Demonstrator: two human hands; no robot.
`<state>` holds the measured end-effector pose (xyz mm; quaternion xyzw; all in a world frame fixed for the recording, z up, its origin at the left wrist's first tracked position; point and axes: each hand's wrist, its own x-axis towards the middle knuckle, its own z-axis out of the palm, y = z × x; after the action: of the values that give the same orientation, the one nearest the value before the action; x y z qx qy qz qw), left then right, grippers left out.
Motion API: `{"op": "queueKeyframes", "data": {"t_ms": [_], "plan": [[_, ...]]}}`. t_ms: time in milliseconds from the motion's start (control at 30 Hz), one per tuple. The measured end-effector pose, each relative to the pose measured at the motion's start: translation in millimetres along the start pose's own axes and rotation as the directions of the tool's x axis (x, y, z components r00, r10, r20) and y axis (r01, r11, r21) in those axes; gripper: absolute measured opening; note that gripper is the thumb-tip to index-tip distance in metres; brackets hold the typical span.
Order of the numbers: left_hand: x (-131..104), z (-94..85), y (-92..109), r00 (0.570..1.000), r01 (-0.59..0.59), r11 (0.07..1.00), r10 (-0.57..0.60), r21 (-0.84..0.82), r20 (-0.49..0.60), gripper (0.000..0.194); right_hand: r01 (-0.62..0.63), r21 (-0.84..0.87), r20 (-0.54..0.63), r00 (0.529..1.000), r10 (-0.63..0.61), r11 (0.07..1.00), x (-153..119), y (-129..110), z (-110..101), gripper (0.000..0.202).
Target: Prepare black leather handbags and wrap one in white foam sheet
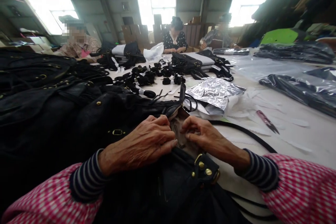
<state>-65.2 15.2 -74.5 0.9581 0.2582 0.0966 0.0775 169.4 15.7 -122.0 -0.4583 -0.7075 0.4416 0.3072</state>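
Observation:
A black bag (181,178) with gold rivets and a strap lies in front of me, its mouth open on a brownish lining (181,126). At the left edge of the opening, my left hand (143,140) has its fingers closed on the bag's edge. Across from it, my right hand (207,138) is over the right side of the opening with fingers curled and thumb near the index finger. Whatever is between its fingertips is too small to make out.
More black bags (52,112) are heaped at the left. Beyond lie bundled straps (147,77) and silver foil (215,92). Thread snips (267,121) and plastic-wrapped bags (301,89) are on the right of the white table (309,140). Several people sit across.

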Motion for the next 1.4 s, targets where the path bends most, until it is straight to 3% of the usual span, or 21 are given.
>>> {"op": "queueKeyframes", "data": {"t_ms": [67,133,267,400,500,633,767,867,967,1100,1267,1400], "plan": [[0,-0.7,3,1.000,-0.003,1.000,0.003,0.007,0.021,0.031,0.054,-0.178,0.013,0.999,-0.052,0.983,-11,1,-5,0.017],[0,-1.2,6,0.999,-0.008,1.000,0.007,0.005,0.040,0.031,0.113,-0.299,0.111,0.990,-0.083,0.947,-17,1,-6,0.014],[0,-1.4,6,0.998,-0.009,1.000,0.010,-0.015,0.055,0.035,0.202,-0.481,0.203,0.972,-0.116,0.853,-9,-2,3,0.006],[5,1.8,2,0.996,0.042,0.999,-0.042,-0.008,0.077,0.042,0.230,-0.540,0.249,0.963,-0.107,0.810,7,0,11,0.014],[16,6.9,1,0.982,0.165,0.983,-0.171,0.080,0.076,0.050,0.239,-0.625,0.272,0.959,-0.079,0.743,12,4,15,0.009],[28,12.4,0,0.964,0.238,0.945,-0.258,0.223,0.068,0.030,0.300,-0.668,0.319,0.942,-0.102,0.681,9,4,13,0.011],[22,15.8,-7,0.993,0.085,0.953,-0.105,0.290,0.056,0.007,0.375,-0.588,0.388,0.908,-0.156,0.717,2,-6,4,0.009],[14,16.2,-14,0.999,-0.045,0.937,0.045,0.346,0.007,0.006,0.291,-0.608,0.347,0.934,-0.082,0.738,-1,-16,1,0.009],[9,15.4,-18,0.995,-0.094,0.946,0.097,0.309,0.005,0.013,0.230,-0.640,0.309,0.951,-0.029,0.733,-3,-21,6,0.014],[4,15.8,-18,1.000,-0.020,0.986,0.018,0.168,0.009,0.024,0.224,-0.721,0.293,0.956,-0.005,0.656,-5,-24,15,0.010],[15,11.1,-22,0.995,0.084,0.982,-0.090,0.167,0.029,0.034,0.221,-0.770,0.325,0.943,0.068,0.599,-2,-29,21,0.015],[35,13.7,-27,0.973,0.203,0.953,-0.223,0.225,0.067,0.023,0.221,-0.826,0.334,0.933,0.133,0.519,4,-29,25,0.018]]}}
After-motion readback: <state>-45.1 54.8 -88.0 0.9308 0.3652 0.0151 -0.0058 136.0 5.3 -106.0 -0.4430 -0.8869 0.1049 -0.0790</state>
